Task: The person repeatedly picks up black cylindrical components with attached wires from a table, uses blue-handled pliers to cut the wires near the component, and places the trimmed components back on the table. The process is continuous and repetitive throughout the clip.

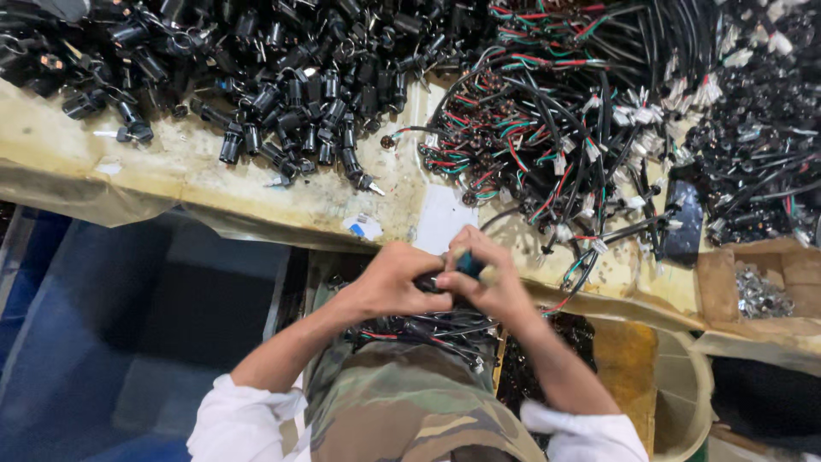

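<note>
My left hand (395, 281) and my right hand (487, 282) meet just below the workbench edge, both closed around a small black part (428, 281) with a blue piece (467, 263) showing between the fingers. A bundle of black, red and green wires (428, 329) lies across my lap under the hands. A heap of black cylindrical connectors (282, 94) covers the bench at the upper left. A tangle of wired cable assemblies (556, 120) with white tags spreads over the upper right.
The worn yellowish bench top (214, 175) runs across the view. A cardboard box (795, 265) holding small metal parts (757, 295) sits at the right. A beige bucket (684, 402) stands below it. Dark blue bins (103, 325) are at the lower left.
</note>
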